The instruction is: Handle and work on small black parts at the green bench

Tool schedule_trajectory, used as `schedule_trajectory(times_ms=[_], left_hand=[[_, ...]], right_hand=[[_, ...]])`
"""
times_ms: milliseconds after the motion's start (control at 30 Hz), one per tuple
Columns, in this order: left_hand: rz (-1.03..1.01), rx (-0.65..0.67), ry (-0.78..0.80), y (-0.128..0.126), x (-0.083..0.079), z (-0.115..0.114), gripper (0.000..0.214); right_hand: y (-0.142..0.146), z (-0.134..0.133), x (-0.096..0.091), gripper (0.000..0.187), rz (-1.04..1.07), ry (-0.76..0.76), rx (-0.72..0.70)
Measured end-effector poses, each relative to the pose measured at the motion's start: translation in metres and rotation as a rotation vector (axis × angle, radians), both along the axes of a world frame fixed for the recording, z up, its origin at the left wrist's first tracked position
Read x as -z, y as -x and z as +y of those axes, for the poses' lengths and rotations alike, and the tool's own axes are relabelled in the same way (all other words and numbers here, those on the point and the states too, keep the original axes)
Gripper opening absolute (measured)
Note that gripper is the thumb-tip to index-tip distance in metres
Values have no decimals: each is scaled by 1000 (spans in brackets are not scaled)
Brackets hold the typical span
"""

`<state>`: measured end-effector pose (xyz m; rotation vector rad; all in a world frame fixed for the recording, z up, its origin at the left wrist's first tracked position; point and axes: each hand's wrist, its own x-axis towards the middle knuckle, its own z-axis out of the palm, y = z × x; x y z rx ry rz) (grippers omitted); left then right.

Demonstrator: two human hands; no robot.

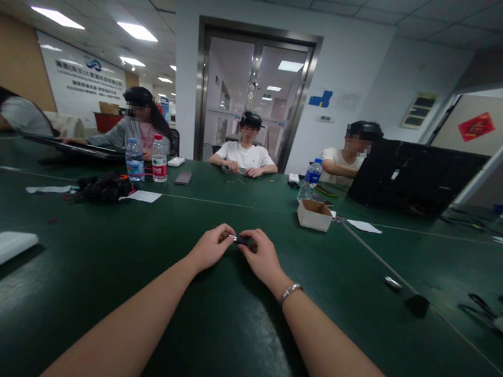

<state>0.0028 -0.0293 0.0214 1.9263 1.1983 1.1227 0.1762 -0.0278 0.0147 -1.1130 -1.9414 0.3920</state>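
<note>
Over the middle of the green table (216, 308), my two hands meet at a small black stick-like object with a silver end (240, 240); its exact kind is too small to make out. My left hand (214, 247) is closed, thumb and fingers pinching the silver end. The black part lies in the closed fingers of my right hand (263, 256), which hide some of it. A silver bracelet (290, 294) circles my right wrist.
Ahead right stands a small open box (314, 215) near a water bottle (310, 181). Two bottles (135, 160) and a heap of black items (104, 186) are ahead left. A small silver object (392, 284) lies right. Several people sit across the table; a large black monitor (414, 177) stands right.
</note>
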Motion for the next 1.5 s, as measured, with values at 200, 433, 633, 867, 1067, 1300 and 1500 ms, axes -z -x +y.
schedule_trajectory(times_ms=[200,433,633,867,1067,1300,1500], left_hand=[[67,-45,37,0,-2,-2,26],[168,-117,13,0,0,0,37],[211,-121,27,1,1,0,46],[-19,-86,41,-2,2,3,36],[-347,-101,223,-16,-9,3,36],[-543,-100,248,-37,-6,1,34],[-364,-367,80,-37,1,6,34]], right_hand=[[0,-1,-1,21,-10,4,1],[1,-3,-2,21,-20,-9,-5],[1,-2,-1,21,-19,-11,-9],[1,0,0,19,17,1,30],[4,1,-2,19,153,96,45],[20,1,-5,38,508,264,0],[33,-3,0,55,496,420,-134]])
